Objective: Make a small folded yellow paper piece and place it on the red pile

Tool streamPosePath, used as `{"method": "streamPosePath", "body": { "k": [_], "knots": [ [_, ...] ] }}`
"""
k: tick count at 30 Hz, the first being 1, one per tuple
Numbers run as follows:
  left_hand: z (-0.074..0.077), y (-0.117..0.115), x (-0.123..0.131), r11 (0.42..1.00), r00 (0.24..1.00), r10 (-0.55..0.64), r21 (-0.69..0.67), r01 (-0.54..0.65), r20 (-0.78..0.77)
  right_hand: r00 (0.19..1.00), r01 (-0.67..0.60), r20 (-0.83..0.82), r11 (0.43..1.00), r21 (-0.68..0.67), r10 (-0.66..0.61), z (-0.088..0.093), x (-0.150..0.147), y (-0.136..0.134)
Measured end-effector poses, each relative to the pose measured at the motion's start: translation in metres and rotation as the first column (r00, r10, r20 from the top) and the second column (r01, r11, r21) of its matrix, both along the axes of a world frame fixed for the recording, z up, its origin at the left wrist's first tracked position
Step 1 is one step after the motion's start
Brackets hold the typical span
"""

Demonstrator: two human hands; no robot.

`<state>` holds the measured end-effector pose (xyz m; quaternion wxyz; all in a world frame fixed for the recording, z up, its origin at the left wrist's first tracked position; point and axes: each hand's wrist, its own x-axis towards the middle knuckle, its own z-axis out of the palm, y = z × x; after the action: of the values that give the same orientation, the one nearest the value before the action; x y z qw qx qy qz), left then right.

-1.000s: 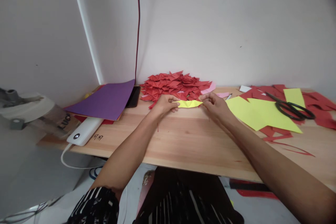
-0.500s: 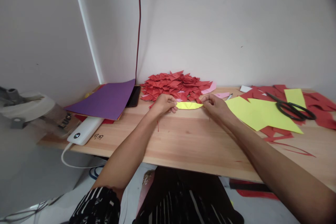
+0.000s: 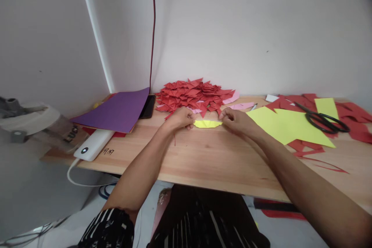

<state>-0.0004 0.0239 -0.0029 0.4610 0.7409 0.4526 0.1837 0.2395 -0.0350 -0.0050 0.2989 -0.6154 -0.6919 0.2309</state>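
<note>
A narrow folded strip of yellow paper [image 3: 207,124] stretches between my two hands, low over the wooden table. My left hand [image 3: 183,118] pinches its left end, fingers closed. At its right end, my right hand [image 3: 232,119] grips the paper between thumb and fingers. Just behind both hands lies a large heap of folded red paper pieces [image 3: 192,95]. Pink paper pieces [image 3: 242,105] lie beside the heap, close to my right hand.
Black-handled scissors [image 3: 327,123] rest on a cut yellow sheet [image 3: 293,124] at right, among red paper scraps [image 3: 356,118]. At left are purple paper [image 3: 119,110], a dark phone [image 3: 148,107], and a white power bank [image 3: 94,145] with a cable. A pen [image 3: 254,107] lies behind my right hand.
Both hands have moved slightly toward me with the yellow paper strip, which is also tilted differently. More of the pink pieces shows behind them.
</note>
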Motion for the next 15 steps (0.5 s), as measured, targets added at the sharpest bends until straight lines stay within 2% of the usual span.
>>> {"method": "streamPosePath", "body": {
  "k": [5, 15],
  "knots": [
    [0.006, -0.003, -0.003, 0.997, 0.997, -0.066, 0.023, 0.067, -0.051, 0.997, -0.005, 0.072, 1.0, -0.024, 0.007, 0.002, 0.0, -0.001],
    [0.014, -0.006, -0.009, 0.993, 0.984, -0.103, 0.038, 0.11, -0.148, 0.993, -0.037, 0.116, 0.999, -0.011, 0.038, 0.0, 0.001, -0.001]
  ]
}}
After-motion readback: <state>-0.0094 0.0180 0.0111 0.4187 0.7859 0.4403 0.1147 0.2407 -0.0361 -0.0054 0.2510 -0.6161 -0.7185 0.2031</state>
